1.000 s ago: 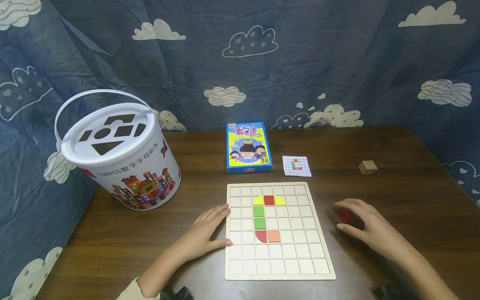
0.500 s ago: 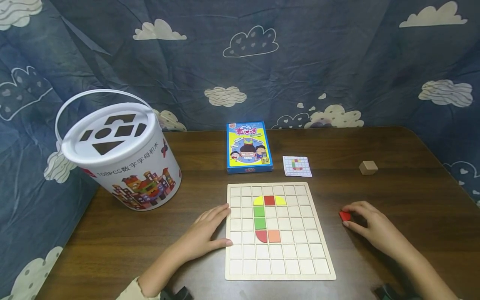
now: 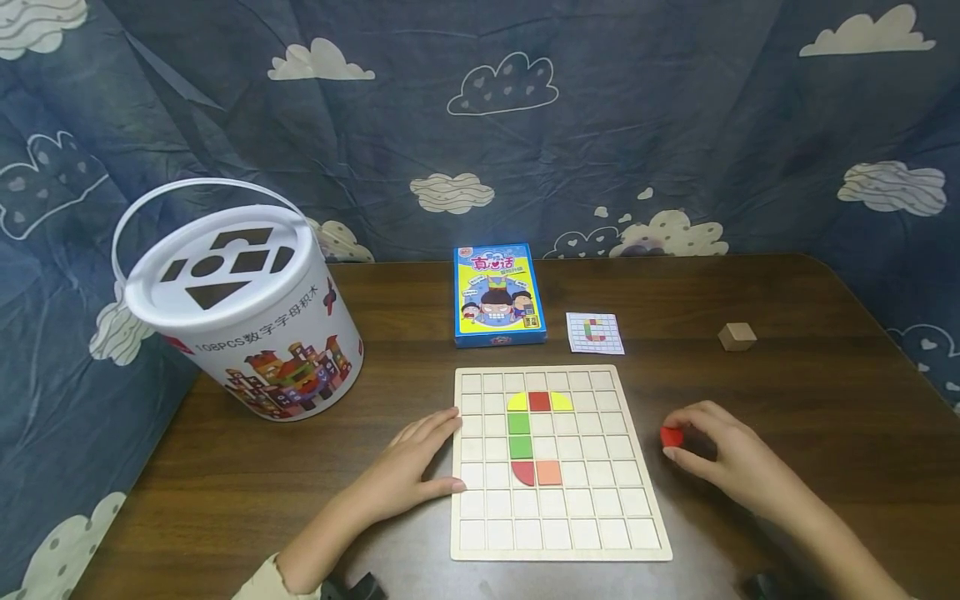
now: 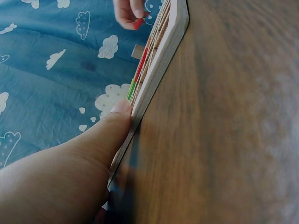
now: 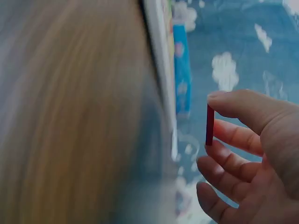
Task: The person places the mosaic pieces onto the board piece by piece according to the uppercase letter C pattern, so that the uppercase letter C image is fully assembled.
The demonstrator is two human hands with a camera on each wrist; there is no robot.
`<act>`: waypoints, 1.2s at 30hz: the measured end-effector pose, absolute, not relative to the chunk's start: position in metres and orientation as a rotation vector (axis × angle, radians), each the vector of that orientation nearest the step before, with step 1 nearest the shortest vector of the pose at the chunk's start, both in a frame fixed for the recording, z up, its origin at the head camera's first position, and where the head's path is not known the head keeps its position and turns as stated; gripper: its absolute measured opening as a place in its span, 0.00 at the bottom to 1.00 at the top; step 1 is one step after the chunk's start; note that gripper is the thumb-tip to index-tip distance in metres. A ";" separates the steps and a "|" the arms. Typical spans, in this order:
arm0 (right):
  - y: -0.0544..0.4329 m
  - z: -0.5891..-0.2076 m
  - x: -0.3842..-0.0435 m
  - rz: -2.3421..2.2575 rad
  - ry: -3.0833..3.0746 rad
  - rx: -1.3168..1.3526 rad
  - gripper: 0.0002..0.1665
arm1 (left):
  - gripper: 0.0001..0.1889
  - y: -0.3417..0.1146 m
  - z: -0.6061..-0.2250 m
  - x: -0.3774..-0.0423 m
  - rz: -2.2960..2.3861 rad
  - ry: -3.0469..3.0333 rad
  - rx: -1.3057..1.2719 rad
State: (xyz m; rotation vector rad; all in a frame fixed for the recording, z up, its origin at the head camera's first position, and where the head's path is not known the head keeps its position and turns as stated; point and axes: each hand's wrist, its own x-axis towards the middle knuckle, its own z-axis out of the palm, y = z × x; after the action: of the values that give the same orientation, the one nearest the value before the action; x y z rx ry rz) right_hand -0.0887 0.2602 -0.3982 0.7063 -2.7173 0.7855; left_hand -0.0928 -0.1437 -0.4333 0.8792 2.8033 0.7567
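My right hand (image 3: 731,454) pinches a thin red tile (image 3: 671,437) between thumb and fingertips, to the right of the pale wooden grid board (image 3: 600,533). In the right wrist view the red tile (image 5: 210,125) shows edge-on, lifted off the tabletop. My left hand (image 3: 405,467) rests at the board's left edge, its thumb touching the rim and its fingers stretched along the side. On the board lie yellow rounded tiles (image 3: 517,402), a red square tile (image 3: 539,402), green square tiles (image 3: 519,435), a red quarter-round tile (image 3: 522,473) and an orange square tile (image 3: 549,472).
A pattern card (image 3: 595,333) lies behind the board, beside a blue and yellow box (image 3: 498,296). One plain wooden cube (image 3: 737,337) sits at the back right of the table. The tall white lidded bucket (image 3: 300,333) with a handle stands at the left.
My right hand has closed its fingertips on the red tile, lifted it and moved left toward the board. The left hand has stayed in place.
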 end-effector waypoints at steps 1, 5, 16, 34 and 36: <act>0.255 -0.396 -0.088 0.792 -2.712 0.725 0.19 | 0.42 -0.144 -0.433 -0.093 0.757 2.804 0.881; 0.233 -0.387 -0.084 0.797 -2.697 0.799 0.19 | 0.42 -0.144 -0.434 -0.093 0.751 2.809 0.892; 0.187 -0.395 -0.080 0.890 -2.760 0.935 0.15 | 0.42 -0.143 -0.434 -0.092 0.759 2.810 0.902; 0.172 -0.415 -0.079 0.837 -2.770 0.915 0.13 | 0.42 -0.144 -0.433 -0.091 0.760 2.801 0.879; 0.172 -0.416 -0.079 0.845 -2.768 0.911 0.12 | 0.42 -0.144 -0.432 -0.091 0.764 2.805 0.887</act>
State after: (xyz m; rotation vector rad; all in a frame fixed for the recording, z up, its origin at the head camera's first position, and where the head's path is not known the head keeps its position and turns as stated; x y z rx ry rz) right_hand -0.0787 0.1715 -0.4155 0.9107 -2.7678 0.8452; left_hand -0.0905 -0.1444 -0.4322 0.8871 2.8051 0.7640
